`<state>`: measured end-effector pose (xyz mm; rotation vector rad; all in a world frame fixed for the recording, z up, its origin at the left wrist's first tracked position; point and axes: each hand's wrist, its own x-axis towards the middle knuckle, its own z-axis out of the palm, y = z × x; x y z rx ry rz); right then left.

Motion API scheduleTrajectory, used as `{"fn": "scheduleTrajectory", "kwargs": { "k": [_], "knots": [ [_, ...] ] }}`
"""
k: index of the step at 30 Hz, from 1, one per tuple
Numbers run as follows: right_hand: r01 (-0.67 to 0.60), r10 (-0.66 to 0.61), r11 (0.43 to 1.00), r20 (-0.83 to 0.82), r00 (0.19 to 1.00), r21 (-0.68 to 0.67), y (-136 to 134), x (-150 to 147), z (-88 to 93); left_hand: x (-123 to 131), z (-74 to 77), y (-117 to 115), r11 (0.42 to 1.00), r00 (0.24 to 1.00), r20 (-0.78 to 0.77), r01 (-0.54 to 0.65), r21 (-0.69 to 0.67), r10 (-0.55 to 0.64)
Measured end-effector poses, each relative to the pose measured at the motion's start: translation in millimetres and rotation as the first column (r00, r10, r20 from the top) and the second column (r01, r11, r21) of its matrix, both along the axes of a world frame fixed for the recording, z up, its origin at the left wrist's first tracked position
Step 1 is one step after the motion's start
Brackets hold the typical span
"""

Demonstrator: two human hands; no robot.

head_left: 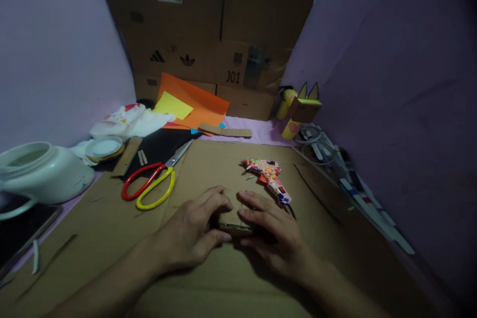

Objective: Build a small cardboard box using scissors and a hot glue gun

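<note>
Between my two hands is a small cardboard piece (233, 218), its front edge facing me. My left hand (196, 223) grips its left side, fingers curled on top and thumb at the lower front. On the right side, my right hand (274, 231) closes around it the same way, fingers over the top. Both hands partly hide the piece, so its full shape cannot be made out. Just beyond my right hand lies a colourful patterned glue gun (266, 174) on its side. Scissors (160, 181) with one red and one yellow handle lie beyond my left hand.
A large cardboard sheet (122, 258) covers the work surface. At left stand a white pot (48, 171) and a dark flat device (30, 228). Orange paper (197, 102) and a cardboard strip (225, 131) lie at the back. Pens and a ruler (372, 213) line the right edge.
</note>
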<state>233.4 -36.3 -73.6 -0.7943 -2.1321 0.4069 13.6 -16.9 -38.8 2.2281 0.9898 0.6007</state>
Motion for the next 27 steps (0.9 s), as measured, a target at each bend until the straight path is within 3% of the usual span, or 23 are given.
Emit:
{"fn": "scheduleTrajectory", "kwargs": {
  "k": [13, 27],
  "knots": [
    [0.05, -0.046, 0.998, -0.08, 0.996, 0.043, -1, -3, 1.8, -3, -12.5, 4, 0.99, 0.982, 0.172, 0.05, 0.131, -0.072],
    [0.063, -0.061, 0.995, -0.034, 0.998, 0.079, 0, -1, -1.0, -3, -14.6, 5, 0.989, 0.982, 0.177, 0.042, 0.142, -0.067]
  ]
}}
